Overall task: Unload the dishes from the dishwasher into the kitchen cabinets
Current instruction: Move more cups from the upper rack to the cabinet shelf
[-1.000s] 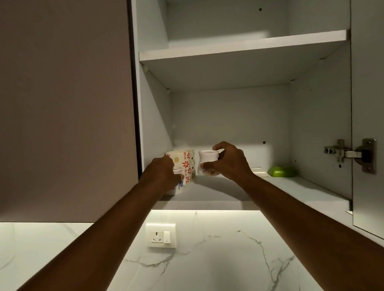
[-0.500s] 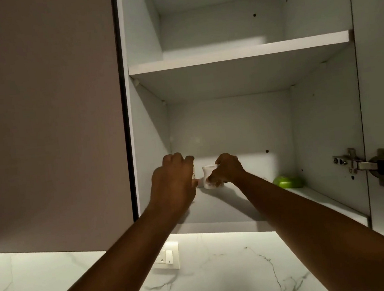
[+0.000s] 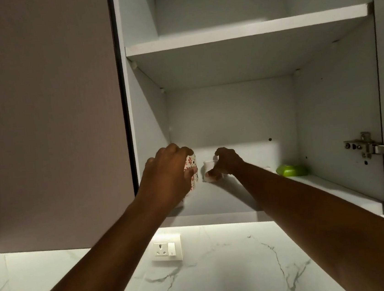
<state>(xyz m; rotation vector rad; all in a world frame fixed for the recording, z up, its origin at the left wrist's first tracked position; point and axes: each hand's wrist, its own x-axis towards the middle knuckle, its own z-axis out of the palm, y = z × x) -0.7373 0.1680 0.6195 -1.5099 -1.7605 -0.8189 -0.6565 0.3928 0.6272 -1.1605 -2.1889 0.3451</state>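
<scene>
Gripping floral mug (image 3: 192,171): left hand (image 3: 166,177) | white cup (image 3: 209,171): right hand (image 3: 227,162) | cabinet shelf (image 3: 216,200)

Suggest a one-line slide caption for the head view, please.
Left hand holds a floral mug, right hand a white cup, on the lower cabinet shelf.

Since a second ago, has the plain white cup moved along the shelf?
Yes. The white cup, held by the right hand, went deeper into the cabinet, away from the lower shelf's front edge and toward the back wall.
</scene>
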